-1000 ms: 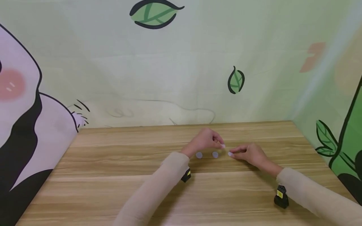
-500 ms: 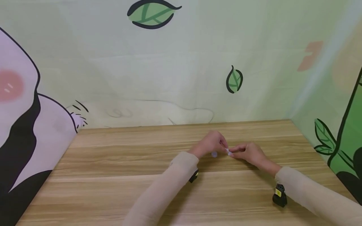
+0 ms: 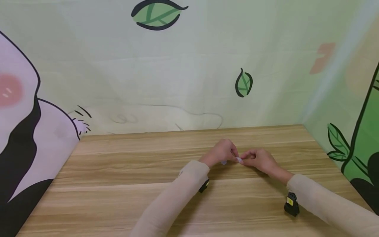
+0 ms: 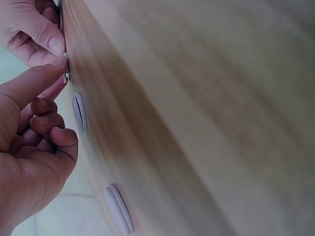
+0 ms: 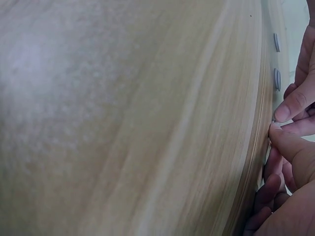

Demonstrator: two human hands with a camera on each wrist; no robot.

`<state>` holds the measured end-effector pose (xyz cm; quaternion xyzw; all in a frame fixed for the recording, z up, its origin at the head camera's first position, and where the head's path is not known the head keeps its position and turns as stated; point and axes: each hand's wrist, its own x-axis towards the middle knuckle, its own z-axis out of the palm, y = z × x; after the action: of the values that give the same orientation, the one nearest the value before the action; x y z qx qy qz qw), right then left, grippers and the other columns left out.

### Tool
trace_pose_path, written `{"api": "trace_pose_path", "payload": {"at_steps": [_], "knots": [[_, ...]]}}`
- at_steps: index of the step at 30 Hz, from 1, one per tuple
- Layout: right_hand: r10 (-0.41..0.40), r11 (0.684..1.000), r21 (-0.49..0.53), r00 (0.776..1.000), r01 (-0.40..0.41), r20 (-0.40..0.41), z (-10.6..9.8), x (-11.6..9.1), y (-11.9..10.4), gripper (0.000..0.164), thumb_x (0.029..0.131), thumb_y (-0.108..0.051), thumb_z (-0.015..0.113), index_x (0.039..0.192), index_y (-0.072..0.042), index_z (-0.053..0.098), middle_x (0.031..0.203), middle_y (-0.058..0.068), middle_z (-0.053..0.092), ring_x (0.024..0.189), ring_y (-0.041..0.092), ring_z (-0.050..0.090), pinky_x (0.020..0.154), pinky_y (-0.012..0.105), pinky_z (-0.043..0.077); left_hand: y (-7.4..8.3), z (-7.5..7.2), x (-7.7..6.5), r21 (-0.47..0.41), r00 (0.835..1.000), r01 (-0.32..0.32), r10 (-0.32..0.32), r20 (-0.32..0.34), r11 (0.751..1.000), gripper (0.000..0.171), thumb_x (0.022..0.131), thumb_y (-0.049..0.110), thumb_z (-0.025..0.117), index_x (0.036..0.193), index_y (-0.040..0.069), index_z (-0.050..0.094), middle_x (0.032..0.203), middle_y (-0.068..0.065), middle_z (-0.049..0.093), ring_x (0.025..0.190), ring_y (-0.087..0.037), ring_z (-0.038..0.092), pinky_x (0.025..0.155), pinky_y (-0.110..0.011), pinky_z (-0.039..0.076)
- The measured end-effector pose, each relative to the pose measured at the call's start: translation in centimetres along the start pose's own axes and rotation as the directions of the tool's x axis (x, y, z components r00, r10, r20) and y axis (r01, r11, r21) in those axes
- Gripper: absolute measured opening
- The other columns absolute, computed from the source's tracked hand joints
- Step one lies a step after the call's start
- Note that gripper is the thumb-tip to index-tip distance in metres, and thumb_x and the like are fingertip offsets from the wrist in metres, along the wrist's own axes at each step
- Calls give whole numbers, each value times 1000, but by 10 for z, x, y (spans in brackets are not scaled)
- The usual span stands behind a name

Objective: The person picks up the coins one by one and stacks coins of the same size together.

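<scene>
My left hand pinches a small white disc between thumb and fingertip, just above the wooden tabletop. From the other side my right hand pinches a white disc at the same spot, so the fingertips of both hands nearly touch. Fingers cover most of the held pieces; whether they lie fully together is too small to tell. Beneath my left hand is another white disc. The left wrist view has two stacks standing in a row, a farther white stack and a nearer white stack, each apparently two thin discs.
The wooden table reaches back to a pale fabric wall printed with leaves and cartoon figures. Black wrist cameras hang under both sleeves, such as the right wrist camera, low over the tabletop.
My left hand has moved right and slightly down, bringing its white disc to the one in my right hand. Its wrist now hides the leftmost pieces in the head view. The right hand barely moves.
</scene>
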<state>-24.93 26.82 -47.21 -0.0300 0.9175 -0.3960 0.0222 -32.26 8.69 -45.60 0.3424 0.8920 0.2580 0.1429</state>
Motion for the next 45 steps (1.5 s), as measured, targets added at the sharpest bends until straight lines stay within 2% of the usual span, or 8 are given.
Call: {"api": "trace_pose_path", "payload": {"at_steps": [5,12,15,20,24,31,38,45], "knots": [[-8,1000,7,1000,8,2,0,-2,-3,21,88,-22,81,97,-4,76,78,0,68,73,13,53,63,25,42,-2,3,2,-20,1000,-13,13,-10,1000,12,84,21,86,85,10,81,74,7,72,69,-2,53,64,-14,43],[-24,999,31,1000,24,14,0,-2,2,19,88,-19,81,97,-3,77,81,1,72,73,10,54,64,24,43,0,7,4,27,999,-50,50,-15,998,11,84,21,86,85,11,82,74,8,72,69,-1,53,67,-13,43],[-23,999,46,999,21,26,0,-2,5,17,88,-18,81,96,-3,78,81,1,72,73,9,54,64,23,43,1,7,3,9,998,-63,63,-6,998,11,85,20,85,85,10,82,74,8,72,68,0,53,66,-13,43],[-27,998,53,999,25,35,-2,-3,6,18,88,-18,81,97,-3,77,79,0,69,72,12,52,62,24,41,-2,2,1,-78,997,-83,83,-3,993,13,84,19,85,90,9,81,78,7,73,69,-1,54,63,-14,45],[-29,998,49,999,27,28,-3,-2,6,19,88,-19,81,98,-4,76,77,0,67,70,13,50,61,24,40,-4,-4,1,-55,995,-94,92,-36,994,15,82,18,87,91,8,81,81,5,74,68,-2,51,62,-14,42],[-22,999,38,999,21,26,-4,-1,6,17,89,-20,80,97,-5,77,75,-1,65,70,12,49,61,24,39,-4,-1,3,-44,999,-47,47,17,998,12,83,14,86,92,7,82,83,4,76,67,0,56,63,-12,46],[-40,999,37,998,38,38,-1,-1,1,18,90,-19,79,97,-3,77,79,1,70,72,12,52,62,24,42,-2,1,2,-21,1000,-7,8,25,1000,10,84,16,86,90,9,81,84,6,75,73,-3,55,68,-14,46],[-3,999,32,999,1,49,1,-1,0,19,90,-20,78,98,-3,77,81,1,71,74,12,53,65,25,43,-1,2,2,-70,1000,12,-10,27,997,10,84,14,85,90,7,81,82,3,76,68,-3,58,64,-14,47]]}}
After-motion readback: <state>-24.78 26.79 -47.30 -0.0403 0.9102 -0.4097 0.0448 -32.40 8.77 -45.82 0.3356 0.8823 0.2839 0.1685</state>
